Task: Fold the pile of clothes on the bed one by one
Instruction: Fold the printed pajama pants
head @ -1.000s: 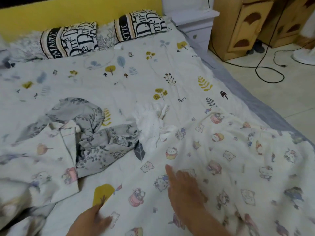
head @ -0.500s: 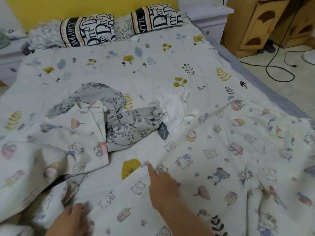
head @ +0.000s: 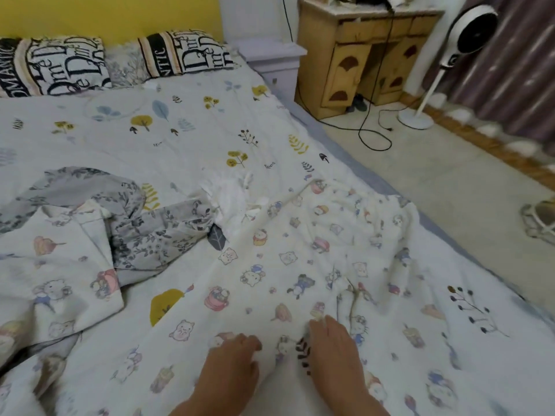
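- Left hand [head: 231, 364] is resting on the cartoon-print garment [head: 300, 265], fingers curling into the cloth.
- Right hand [head: 333, 349] is lying flat on it, fingers straight and close together.
- Garment is lying spread across the bed [head: 180, 139], beside a grey floral garment [head: 144, 223].
- Pillow [head: 186, 52] is showing "NTIC".

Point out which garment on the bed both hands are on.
The cartoon-print garment: the left hand and right hand rest on its near edge. The grey floral garment and white garment lie untouched.
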### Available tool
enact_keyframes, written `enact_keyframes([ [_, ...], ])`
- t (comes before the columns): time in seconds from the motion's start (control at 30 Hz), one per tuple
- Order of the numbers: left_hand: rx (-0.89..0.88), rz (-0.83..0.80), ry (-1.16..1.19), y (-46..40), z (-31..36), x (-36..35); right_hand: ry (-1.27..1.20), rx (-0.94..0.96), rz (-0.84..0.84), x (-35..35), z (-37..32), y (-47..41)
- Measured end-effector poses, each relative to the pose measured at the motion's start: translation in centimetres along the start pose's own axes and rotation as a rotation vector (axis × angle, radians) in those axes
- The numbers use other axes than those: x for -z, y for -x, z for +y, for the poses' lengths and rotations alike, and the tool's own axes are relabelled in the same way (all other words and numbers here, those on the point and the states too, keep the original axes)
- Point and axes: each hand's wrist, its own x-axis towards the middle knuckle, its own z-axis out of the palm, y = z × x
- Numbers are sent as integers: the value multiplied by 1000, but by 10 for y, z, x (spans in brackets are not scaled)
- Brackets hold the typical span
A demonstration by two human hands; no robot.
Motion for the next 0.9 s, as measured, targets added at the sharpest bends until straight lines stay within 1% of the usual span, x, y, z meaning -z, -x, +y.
enact_keyframes([
  [0.03, 31, -28, 19, -2, 14, -1, 14, 0, -5, 8, 9, 8],
  [0.07, 14, -29, 31, -3, 26, -2, 27, -1, -16, 14, 18, 15],
  [0.13, 15, -87, 84, -3, 50, -4, 52, -10, -52, 29, 35, 29],
  [0.2, 13, -142, 111, -3, 71, 3, 75, -42, -29, 46, 49, 39],
  [0.27, -1, -174, 141, -5, 89, 8, 65, -84, -62, 64, 59, 45],
  [0.37, -27, -195, 142, -10, 117, 20, 68, -128, -24, 97, 74, 48],
  [0.43, -45, -176, 123, -14, 139, 31, 63, -102, -37, 119, 87, 46],
  [0.57, -22, -139, 91, -26, 188, 57, 65, -45, 16, 178, 108, 43],
  [0.63, -18, -95, 60, -30, 213, 69, -22, 10, 26, 204, 122, 43],
  [0.7, 17, -46, 64, -33, 238, 79, -44, 61, -35, 219, 141, 42],
  [0.77, 73, -8, 79, -35, 261, 81, -46, 133, -16, 230, 161, 42],
  [0.83, 129, -8, 103, -35, 281, 77, -25, 157, -23, 237, 181, 41],
  [0.87, 150, -8, 117, -34, 290, 73, 2, 203, 38, 242, 189, 39],
  [0.9, 173, -10, 125, -33, 298, 69, 3, 227, 43, 245, 196, 36],
])
